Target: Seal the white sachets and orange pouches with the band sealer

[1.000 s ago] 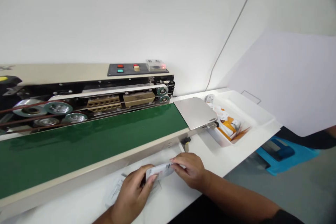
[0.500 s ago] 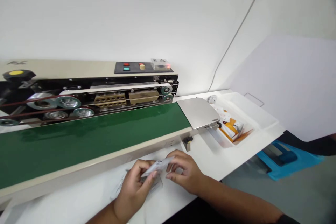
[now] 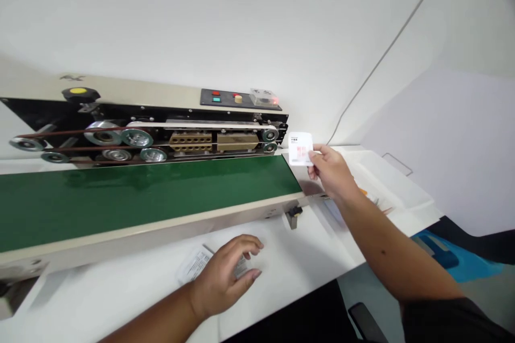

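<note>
My right hand point(image 3: 332, 171) pinches a small white packet point(image 3: 301, 148) with red print and holds it upright over the metal plate point(image 3: 295, 171) at the right end of the green conveyor belt point(image 3: 140, 198). The packet is close to the rollers at the sealing machine's point(image 3: 161, 128) right end. My left hand point(image 3: 225, 278) rests on the white table point(image 3: 120, 300) with curled fingers on a small pile of flat clear packets point(image 3: 197, 263) in front of the belt.
A white tray point(image 3: 386, 179) with white and orange packets sits to the right of the metal plate, partly hidden by my right arm. A control panel point(image 3: 237, 98) with buttons tops the machine. A blue stool point(image 3: 446, 254) stands below on the right.
My right hand lifted one packet from the table and carried it up and right to the belt's end. My left hand stayed low on the pile. The view shifted right.
</note>
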The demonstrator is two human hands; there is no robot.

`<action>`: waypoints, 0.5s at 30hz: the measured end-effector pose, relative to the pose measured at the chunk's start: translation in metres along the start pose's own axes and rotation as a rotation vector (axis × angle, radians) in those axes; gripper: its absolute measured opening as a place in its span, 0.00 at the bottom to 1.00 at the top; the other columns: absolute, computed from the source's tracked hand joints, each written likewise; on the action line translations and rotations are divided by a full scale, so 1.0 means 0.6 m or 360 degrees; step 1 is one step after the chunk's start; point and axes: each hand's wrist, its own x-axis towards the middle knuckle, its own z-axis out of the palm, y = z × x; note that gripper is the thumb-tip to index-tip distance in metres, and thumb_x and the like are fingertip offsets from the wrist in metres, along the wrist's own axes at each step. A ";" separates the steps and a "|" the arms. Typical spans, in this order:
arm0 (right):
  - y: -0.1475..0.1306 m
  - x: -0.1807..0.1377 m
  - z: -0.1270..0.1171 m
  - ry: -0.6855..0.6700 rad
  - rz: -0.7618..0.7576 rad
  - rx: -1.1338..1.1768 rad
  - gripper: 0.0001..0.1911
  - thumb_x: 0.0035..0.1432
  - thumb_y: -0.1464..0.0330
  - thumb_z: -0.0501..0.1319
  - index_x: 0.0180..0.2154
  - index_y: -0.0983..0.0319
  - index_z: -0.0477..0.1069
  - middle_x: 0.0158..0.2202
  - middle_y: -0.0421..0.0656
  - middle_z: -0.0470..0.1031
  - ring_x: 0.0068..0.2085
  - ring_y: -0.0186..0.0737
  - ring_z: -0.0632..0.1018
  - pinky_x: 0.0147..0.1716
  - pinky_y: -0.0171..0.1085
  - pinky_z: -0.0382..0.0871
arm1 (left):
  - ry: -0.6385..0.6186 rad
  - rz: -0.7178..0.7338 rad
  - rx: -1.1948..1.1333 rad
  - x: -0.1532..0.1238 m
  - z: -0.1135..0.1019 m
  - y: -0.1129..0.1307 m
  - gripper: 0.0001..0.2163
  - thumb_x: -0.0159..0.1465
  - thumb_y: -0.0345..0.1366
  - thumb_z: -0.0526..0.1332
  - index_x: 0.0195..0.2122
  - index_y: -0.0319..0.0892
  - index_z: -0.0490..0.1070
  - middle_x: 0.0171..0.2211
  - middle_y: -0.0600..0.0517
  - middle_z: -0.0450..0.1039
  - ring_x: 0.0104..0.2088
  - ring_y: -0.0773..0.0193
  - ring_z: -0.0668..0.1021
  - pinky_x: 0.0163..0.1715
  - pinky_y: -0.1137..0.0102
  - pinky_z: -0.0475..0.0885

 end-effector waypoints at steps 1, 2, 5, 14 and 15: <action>-0.004 0.023 -0.003 0.0002 0.0086 -0.0004 0.13 0.59 0.64 0.67 0.44 0.63 0.73 0.18 0.35 0.69 0.17 0.29 0.68 0.17 0.28 0.61 | -0.0011 0.0014 0.0012 0.000 0.000 0.000 0.12 0.68 0.30 0.61 0.52 0.47 0.66 0.50 0.46 0.74 0.49 0.57 0.78 0.48 0.65 0.76; -0.005 0.041 -0.003 -0.0025 0.0171 0.0001 0.12 0.58 0.67 0.67 0.44 0.63 0.73 0.18 0.35 0.69 0.18 0.29 0.67 0.17 0.27 0.60 | -0.0020 0.0029 0.0025 0.000 0.001 0.001 0.12 0.68 0.30 0.61 0.52 0.47 0.66 0.49 0.46 0.74 0.49 0.57 0.78 0.47 0.65 0.76; 0.000 0.071 0.010 -0.0171 0.0360 0.0065 0.11 0.55 0.71 0.67 0.41 0.66 0.74 0.19 0.36 0.69 0.19 0.28 0.67 0.16 0.26 0.57 | -0.0039 0.0065 0.0045 0.000 0.000 0.002 0.12 0.68 0.29 0.61 0.51 0.47 0.66 0.48 0.46 0.74 0.47 0.57 0.77 0.46 0.65 0.76; -0.004 0.046 0.049 -0.0116 -0.0072 -0.0471 0.14 0.59 0.63 0.66 0.45 0.63 0.77 0.31 0.43 0.77 0.27 0.34 0.73 0.23 0.32 0.66 | -0.0020 0.0135 0.0066 0.003 -0.001 0.002 0.08 0.68 0.32 0.61 0.47 0.44 0.69 0.42 0.45 0.76 0.41 0.57 0.78 0.42 0.65 0.75; -0.005 0.021 0.051 0.0071 -0.0323 -0.0599 0.13 0.60 0.63 0.65 0.45 0.62 0.77 0.34 0.43 0.77 0.30 0.36 0.74 0.26 0.33 0.68 | -0.0015 0.0161 0.0061 0.004 -0.001 0.003 0.06 0.67 0.32 0.61 0.45 0.44 0.70 0.39 0.46 0.77 0.39 0.57 0.78 0.39 0.66 0.75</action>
